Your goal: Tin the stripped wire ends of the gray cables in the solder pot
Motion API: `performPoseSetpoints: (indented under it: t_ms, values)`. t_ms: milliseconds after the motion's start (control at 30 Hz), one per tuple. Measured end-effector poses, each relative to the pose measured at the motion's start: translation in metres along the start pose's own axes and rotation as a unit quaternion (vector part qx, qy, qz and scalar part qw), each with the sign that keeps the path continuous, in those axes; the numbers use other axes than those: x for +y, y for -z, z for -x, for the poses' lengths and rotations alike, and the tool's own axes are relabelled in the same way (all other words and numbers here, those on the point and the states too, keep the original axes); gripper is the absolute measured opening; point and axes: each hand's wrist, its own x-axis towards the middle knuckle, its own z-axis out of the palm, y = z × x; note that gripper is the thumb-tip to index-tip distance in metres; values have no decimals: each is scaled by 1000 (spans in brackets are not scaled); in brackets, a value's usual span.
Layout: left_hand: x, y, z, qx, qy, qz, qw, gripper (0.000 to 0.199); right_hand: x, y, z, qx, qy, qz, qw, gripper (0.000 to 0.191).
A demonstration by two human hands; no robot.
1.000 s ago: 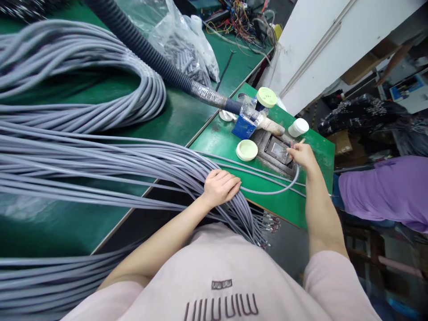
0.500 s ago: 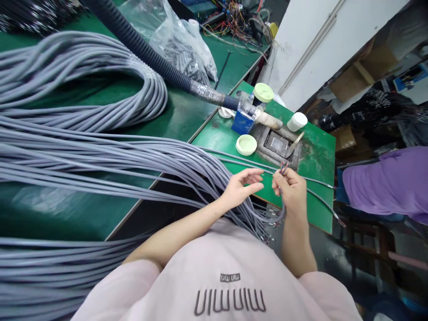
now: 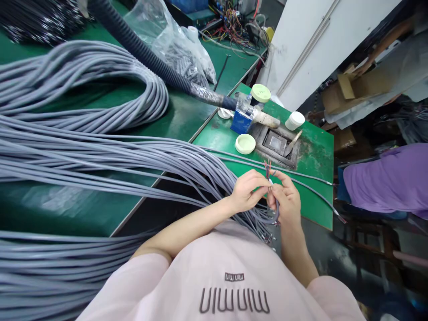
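My right hand point(image 3: 288, 196) holds the end of a grey cable point(image 3: 276, 213), its fan of thin coloured wires point(image 3: 268, 168) pointing up. Thumb and fingers of my left hand point(image 3: 250, 191) are closed on the same cable end, just below the bare wires, where a whitish bit shows. The two hands meet in front of the green board point(image 3: 309, 147). A thick bundle of grey cables point(image 3: 187, 165) runs from the left to beneath my hands. Two single cables point(image 3: 312, 187) lie across the board behind them, wire ends to the right.
A metal pot point(image 3: 276, 141) with a spatula point(image 3: 294, 141) sits in the board. Around it are a blue box point(image 3: 241, 122), a hose point(image 3: 154, 67), a shallow dish point(image 3: 245, 144) and a white jar point(image 3: 294, 120). A person in purple point(image 3: 388, 178) is at the right.
My left hand has moved right and closed on the cable end. My right hand has shifted slightly left with the cable, and the coloured wires now stand up more visibly.
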Motion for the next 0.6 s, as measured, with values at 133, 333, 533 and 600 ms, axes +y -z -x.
performPoseSetpoints:
  t_ms: [133,333,533,600]
  values:
    - [-3,-4,7,27,76,37,996,18,1,-5,5,27,15,-3,1000,47]
    - [-8,-15,18,-16,337,299,893,38,3,-8,9,30,6,3,1000,56]
    - [2,-8,16,-84,366,342,861,35,-15,25,-9,-80,-3,154,985,33]
    - [5,-7,15,-123,378,334,855,34,-23,28,-17,-110,1,176,978,26]
